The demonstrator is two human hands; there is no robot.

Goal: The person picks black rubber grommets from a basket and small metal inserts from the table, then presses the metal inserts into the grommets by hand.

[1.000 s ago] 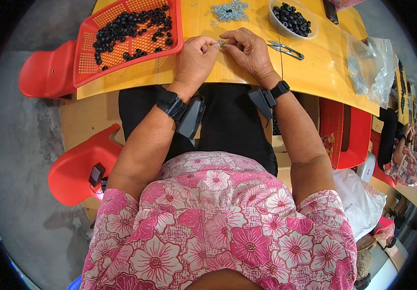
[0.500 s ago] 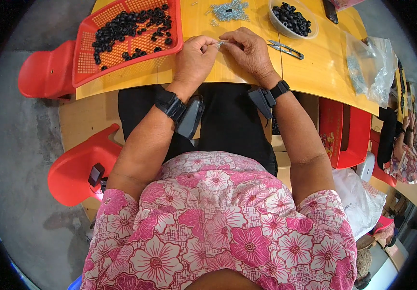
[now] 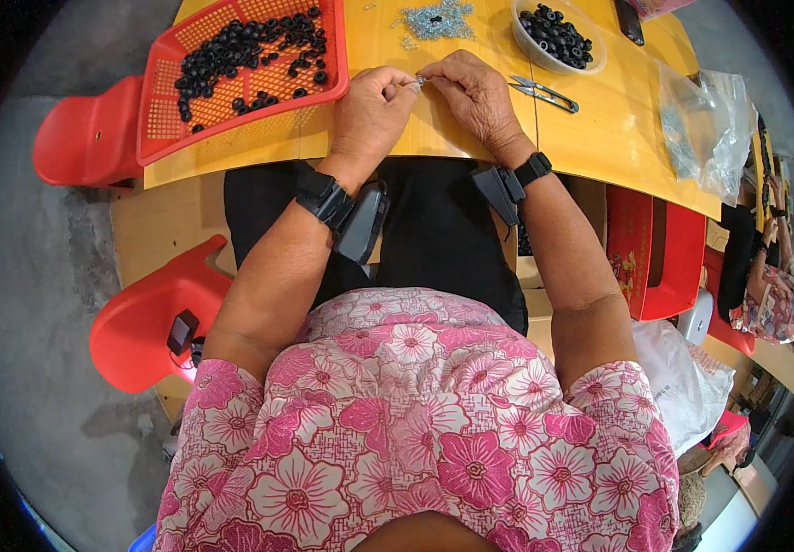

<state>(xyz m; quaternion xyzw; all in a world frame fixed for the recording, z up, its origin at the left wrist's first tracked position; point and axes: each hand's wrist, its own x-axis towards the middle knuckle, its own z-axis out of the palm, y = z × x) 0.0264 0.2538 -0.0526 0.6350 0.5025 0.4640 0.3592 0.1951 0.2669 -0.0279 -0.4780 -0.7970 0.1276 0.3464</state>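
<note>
My left hand and my right hand meet over the near part of the yellow table. Left thumb and index finger are pinched on a small pale piece, too tiny to name. My right fingers are also closed, their tips touching or almost touching that piece; what they hold is hidden. Beyond the hands lies a pile of small clear-bluish pieces. To the left, a red plastic basket holds many black ring-shaped parts. Thread snips lie just right of my right hand.
A clear round tub of black parts stands at the far right, near a dark phone. A clear plastic bag lies on the right edge. Red chairs stand left; a red box is below right. Another person's arm shows far right.
My fingertips have shifted slightly around the small pale piece, the right index finger bending a little differently. At the far right, the other person's arms have moved.
</note>
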